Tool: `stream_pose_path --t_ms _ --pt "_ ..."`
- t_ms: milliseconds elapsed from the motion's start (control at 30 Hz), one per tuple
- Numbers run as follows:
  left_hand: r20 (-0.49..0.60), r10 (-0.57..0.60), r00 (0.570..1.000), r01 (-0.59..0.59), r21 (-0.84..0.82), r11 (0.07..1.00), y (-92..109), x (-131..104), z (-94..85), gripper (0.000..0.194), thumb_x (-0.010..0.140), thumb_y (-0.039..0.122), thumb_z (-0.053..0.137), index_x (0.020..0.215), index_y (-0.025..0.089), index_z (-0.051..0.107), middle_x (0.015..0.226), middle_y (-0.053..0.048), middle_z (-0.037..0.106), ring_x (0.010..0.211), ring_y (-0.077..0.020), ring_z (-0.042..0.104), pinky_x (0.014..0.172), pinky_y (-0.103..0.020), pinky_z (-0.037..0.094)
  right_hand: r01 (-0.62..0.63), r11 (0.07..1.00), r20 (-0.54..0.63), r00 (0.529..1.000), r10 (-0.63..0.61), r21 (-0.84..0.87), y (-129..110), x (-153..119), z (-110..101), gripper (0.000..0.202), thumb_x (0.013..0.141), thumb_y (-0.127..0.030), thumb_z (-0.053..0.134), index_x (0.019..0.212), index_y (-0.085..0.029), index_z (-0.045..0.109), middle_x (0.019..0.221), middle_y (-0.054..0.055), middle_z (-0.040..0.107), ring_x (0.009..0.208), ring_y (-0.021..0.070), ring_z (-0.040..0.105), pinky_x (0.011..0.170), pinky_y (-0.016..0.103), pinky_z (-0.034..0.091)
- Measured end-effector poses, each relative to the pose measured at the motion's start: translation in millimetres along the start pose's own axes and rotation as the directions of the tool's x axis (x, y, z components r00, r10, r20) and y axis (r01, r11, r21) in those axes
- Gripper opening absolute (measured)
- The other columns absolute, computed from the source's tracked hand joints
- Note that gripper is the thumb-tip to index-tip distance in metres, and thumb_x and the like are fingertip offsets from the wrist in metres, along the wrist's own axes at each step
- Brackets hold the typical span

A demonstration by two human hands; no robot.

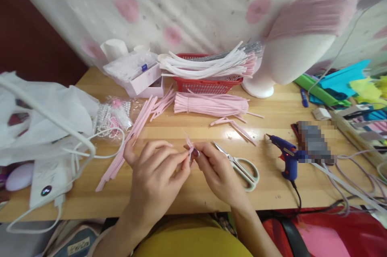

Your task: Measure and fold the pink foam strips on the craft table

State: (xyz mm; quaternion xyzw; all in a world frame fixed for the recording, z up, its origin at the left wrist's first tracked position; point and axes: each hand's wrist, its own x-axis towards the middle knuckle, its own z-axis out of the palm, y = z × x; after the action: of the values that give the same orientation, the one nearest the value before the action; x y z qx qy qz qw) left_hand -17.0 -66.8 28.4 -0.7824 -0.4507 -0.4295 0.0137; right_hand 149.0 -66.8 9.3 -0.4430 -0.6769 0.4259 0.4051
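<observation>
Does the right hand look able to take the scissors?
Probably yes: the scissors lie close beside the right hand, handles uncovered, though its fingers pinch a small pink piece.

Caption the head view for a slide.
Left hand and right hand pinch a small pink piece near scissors and a glue gun.

A small craft corner set up on a wooden table: bundled pink stems lie at centre, a red basket of white and pink stems sits behind them, and scissors and a blue glue gun lie to the right. The flowered curtain across the top and the bags at lower left and lower right look homelike.
</observation>
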Motion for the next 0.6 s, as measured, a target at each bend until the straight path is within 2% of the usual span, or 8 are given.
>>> stream_pose_path --t_ms 133,300,600 --pt "0.011 -0.005 1.000 0.005 -0.006 1.000 -3.1 0.1 -3.4 0.013 0.081 0.012 0.070 0.081 0.025 0.071 0.073 0.000 0.073 0.081 -0.0217 0.066 0.089 -0.043 0.047 -0.001 0.996 0.052 0.999 -0.003 0.090 -3.8 0.4 -4.1 0.022 0.103 -0.016 0.043 0.110 -0.020 0.064 0.087 0.001 0.070 0.080 0.0121 0.064 0.077 0.023 0.049" --pt "-0.007 0.021 1.000 -0.021 0.032 0.999 -4.2 -1.1 -7.5 0.011 0.079 0.012 0.073 0.081 0.022 0.070 0.073 0.000 0.073 0.080 -0.0222 0.066 0.106 -0.052 0.035 0.026 0.993 0.082 0.996 -0.036 0.118 -9.3 0.3 -6.0 0.024 0.103 -0.016 0.044 0.116 -0.021 0.063 0.089 0.000 0.070 0.083 0.0106 0.064 0.080 0.022 0.049" --pt "0.005 0.035 0.999 -0.035 0.010 0.999 -3.3 -2.3 -14.1 0.013 0.078 0.010 0.073 0.081 0.021 0.068 0.071 -0.001 0.072 0.081 -0.0230 0.065 0.102 -0.054 0.037 0.061 0.995 0.078 0.995 -0.066 0.073 -14.1 0.2 -3.6 0.023 0.103 -0.015 0.044 0.114 -0.019 0.063 0.085 0.000 0.068 0.080 0.0104 0.064 0.078 0.022 0.049"
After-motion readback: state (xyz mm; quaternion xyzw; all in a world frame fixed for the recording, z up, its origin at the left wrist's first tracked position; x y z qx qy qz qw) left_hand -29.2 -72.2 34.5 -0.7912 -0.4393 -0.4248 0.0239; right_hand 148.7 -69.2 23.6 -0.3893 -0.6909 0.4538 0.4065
